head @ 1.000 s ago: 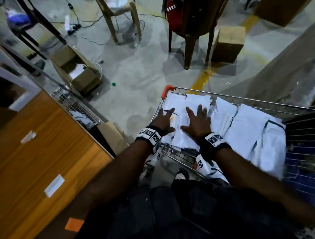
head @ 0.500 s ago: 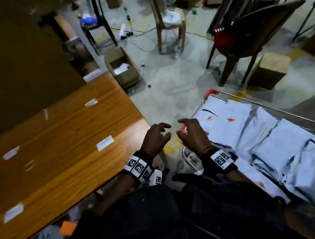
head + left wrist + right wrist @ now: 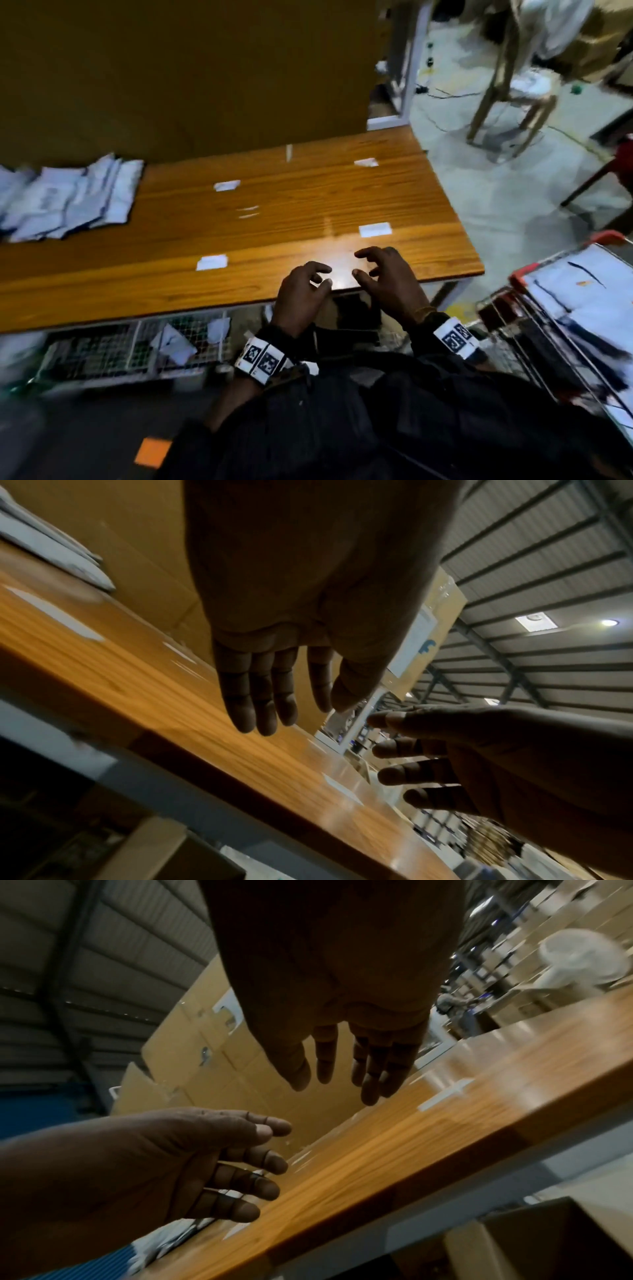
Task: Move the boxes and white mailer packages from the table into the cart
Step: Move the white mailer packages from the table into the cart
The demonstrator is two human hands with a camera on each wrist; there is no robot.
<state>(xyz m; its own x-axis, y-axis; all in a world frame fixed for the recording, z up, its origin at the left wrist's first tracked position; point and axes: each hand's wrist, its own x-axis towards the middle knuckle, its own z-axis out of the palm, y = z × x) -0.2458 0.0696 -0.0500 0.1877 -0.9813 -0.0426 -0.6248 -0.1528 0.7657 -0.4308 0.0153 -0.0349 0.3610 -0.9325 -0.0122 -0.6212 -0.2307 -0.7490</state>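
Observation:
A pile of white mailer packages (image 3: 65, 198) lies at the far left of the wooden table (image 3: 291, 198). My left hand (image 3: 308, 284) and right hand (image 3: 380, 270) hover side by side over the table's near edge, fingers loosely spread, holding nothing. From the left wrist, the left hand (image 3: 274, 696) is empty above the tabletop, with the mailer packages (image 3: 55, 550) at upper left. In the right wrist view the right hand (image 3: 346, 1069) is empty too. The wire cart (image 3: 513, 301) stands at the right, with white mailers (image 3: 589, 291) stacked in it.
Small white labels (image 3: 375, 229) are stuck on the tabletop. A big brown cardboard wall (image 3: 171, 75) rises behind the table. Wire baskets (image 3: 120, 346) sit under the table's near edge. A chair (image 3: 513, 85) stands on the concrete floor at the back right.
Both hands left the mailers in the cart and swung left to the table's near edge. My view turned from the cart to the table, bringing the mailer pile into sight.

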